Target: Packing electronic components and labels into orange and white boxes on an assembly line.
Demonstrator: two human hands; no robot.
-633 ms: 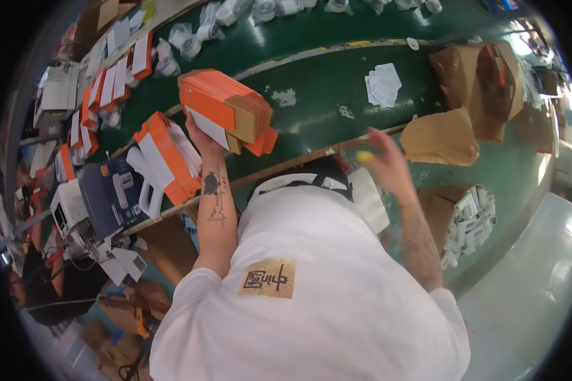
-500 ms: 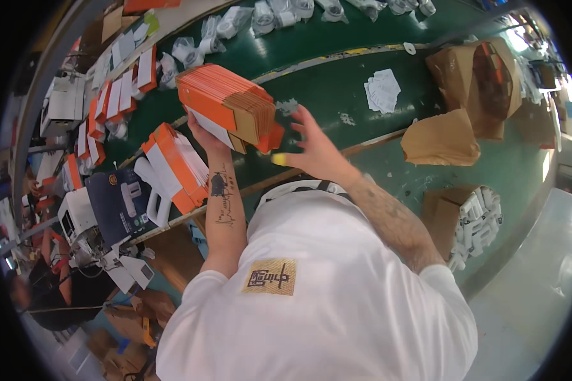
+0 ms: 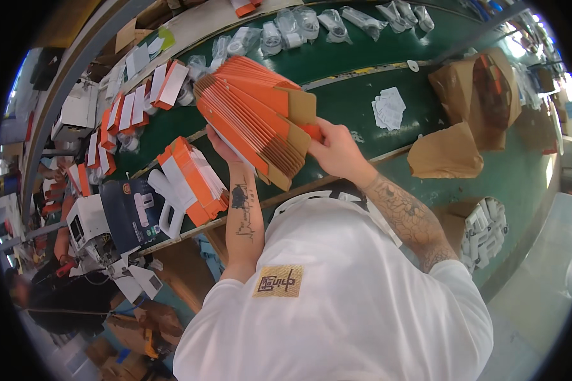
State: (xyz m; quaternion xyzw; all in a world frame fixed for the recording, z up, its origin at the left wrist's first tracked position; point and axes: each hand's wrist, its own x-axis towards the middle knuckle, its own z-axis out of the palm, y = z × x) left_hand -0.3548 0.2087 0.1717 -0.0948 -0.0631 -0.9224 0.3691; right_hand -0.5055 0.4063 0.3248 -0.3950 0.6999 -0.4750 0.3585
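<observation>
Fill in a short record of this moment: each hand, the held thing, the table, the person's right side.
Left hand: holds the stack of flat orange boxes from below
Right hand: on the stack's right end
Stack: fanned out, tan flaps toward the right
Green table: white cards, bagged white items
Right side: carton of white parts

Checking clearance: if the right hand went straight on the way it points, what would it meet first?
The fanned stack of orange cardboard: the right hand appears to touch its right end, so no gap shows ahead. Depth beyond that is hard to judge from this one view.
</observation>
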